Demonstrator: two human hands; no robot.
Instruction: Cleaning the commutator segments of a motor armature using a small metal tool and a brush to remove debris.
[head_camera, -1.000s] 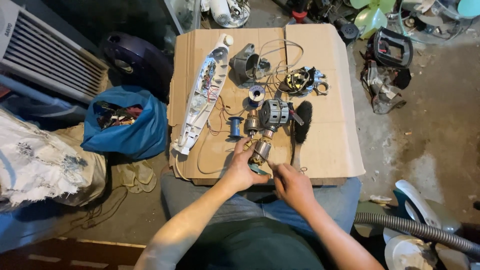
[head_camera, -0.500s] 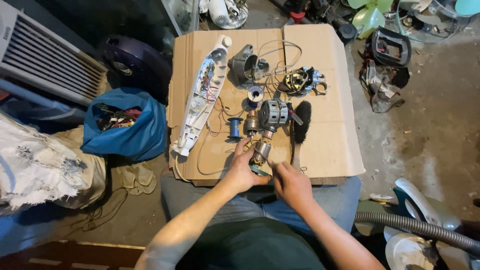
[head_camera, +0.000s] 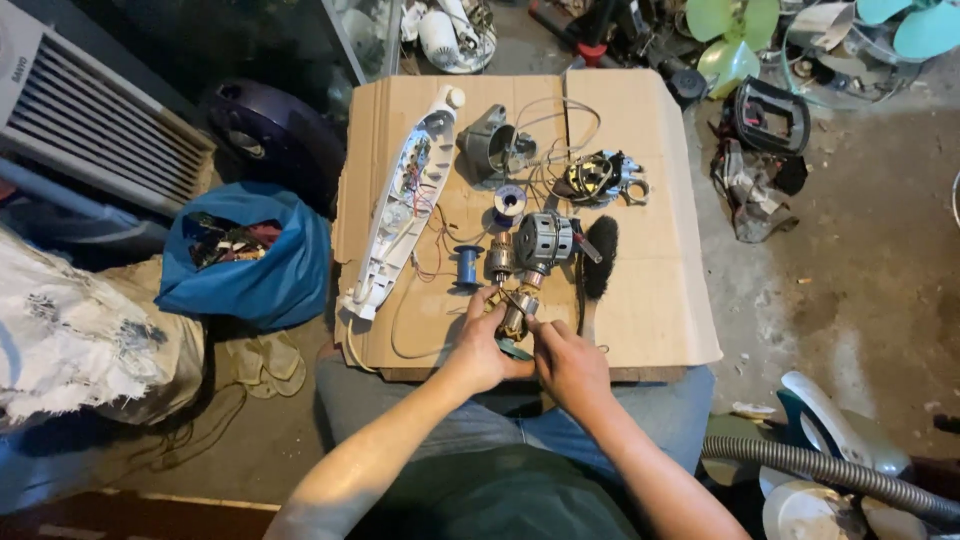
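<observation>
My left hand (head_camera: 483, 345) and my right hand (head_camera: 570, 362) meet at the near edge of a cardboard sheet (head_camera: 660, 300) on my lap. Together they grip a small metal motor part (head_camera: 514, 318), and a thin tool in the right hand's fingers touches it. Just beyond sit a grey motor (head_camera: 545, 240), a black brush (head_camera: 600, 258) and a blue spool (head_camera: 467, 268). A long white appliance shell (head_camera: 405, 205) with exposed wiring lies on the left of the cardboard.
A grey housing (head_camera: 487, 145), a solder reel (head_camera: 509, 203) and a wound coil part (head_camera: 598, 178) lie at the far side. A blue bag (head_camera: 250, 270) and dark helmet-like casing (head_camera: 262, 130) stand left. A vacuum hose (head_camera: 830, 470) lies right; fan parts (head_camera: 730, 40) beyond.
Both hands stay on the small motor part with only slight finger shifts. Nothing else on the cardboard has moved.
</observation>
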